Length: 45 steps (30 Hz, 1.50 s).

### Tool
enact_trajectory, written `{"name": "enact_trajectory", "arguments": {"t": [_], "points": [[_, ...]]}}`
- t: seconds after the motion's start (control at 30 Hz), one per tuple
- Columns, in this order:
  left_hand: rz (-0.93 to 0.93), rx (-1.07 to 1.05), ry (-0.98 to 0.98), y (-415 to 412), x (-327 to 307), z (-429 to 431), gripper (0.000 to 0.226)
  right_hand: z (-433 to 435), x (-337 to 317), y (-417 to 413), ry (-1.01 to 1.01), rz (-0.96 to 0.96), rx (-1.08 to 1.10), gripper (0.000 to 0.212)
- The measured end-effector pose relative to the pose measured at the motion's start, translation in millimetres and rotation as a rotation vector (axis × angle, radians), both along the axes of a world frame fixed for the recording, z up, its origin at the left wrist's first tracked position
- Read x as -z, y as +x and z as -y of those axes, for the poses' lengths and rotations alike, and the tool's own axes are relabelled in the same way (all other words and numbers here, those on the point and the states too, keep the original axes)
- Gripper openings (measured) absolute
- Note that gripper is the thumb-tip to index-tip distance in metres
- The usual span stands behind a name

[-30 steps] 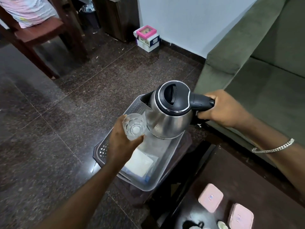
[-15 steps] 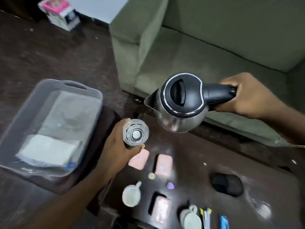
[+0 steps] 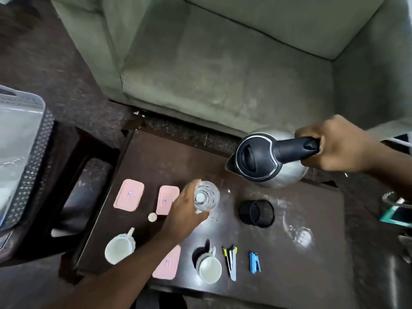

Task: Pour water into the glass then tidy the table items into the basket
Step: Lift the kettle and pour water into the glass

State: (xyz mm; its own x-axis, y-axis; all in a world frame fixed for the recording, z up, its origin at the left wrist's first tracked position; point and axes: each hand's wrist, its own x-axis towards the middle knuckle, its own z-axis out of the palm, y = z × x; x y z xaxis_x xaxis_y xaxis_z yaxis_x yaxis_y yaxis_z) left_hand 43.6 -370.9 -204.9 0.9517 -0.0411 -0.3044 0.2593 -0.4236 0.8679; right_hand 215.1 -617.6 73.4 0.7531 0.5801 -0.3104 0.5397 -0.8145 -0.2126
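Note:
My left hand (image 3: 185, 210) grips a clear glass (image 3: 206, 196) upright, low over the middle of the dark table (image 3: 312, 270). My right hand (image 3: 334, 146) holds the black handle of a steel kettle (image 3: 265, 161) above the table's far edge, spout pointing left toward the glass. The grey plastic basket (image 3: 24, 139) stands on a stool at the far left. On the table lie three pink lids (image 3: 128, 195) (image 3: 167, 199) (image 3: 167, 263), two white cups (image 3: 119, 247) (image 3: 209, 267), a black mesh cup (image 3: 256, 212), pens (image 3: 230, 260) and a blue clip (image 3: 254, 262).
A green sofa (image 3: 223, 63) fills the space behind the table. A small round white cap (image 3: 152, 217) lies between the pink lids. A teal-edged object (image 3: 396, 216) sits at the right edge. Dark stone floor surrounds the stool on the left.
The view swung right from the basket to the table. Both hands carried the glass and kettle over the table, and the glass came down near its surface.

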Motion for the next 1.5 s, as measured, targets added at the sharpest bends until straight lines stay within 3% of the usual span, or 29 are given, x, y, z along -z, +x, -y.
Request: {"name": "enact_trajectory", "arguments": {"t": [0.6, 1.03, 1.5], "points": [[0.018, 0.082, 0.104, 6.3, 38.3, 19.5, 0.09, 0.2, 33.3, -27.8, -0.241, 0.147, -0.221, 0.02], [0.001, 0.071, 0.104, 9.2, 33.0, 12.3, 0.091, 0.7, -2.6, -32.9, -0.335, 0.253, -0.292, 0.015], [0.006, 0.05, 0.106, 7.5, 28.8, 15.4, 0.087, 18.4, -40.6, -40.1, -0.377, 0.303, -0.249, 0.027]]}}
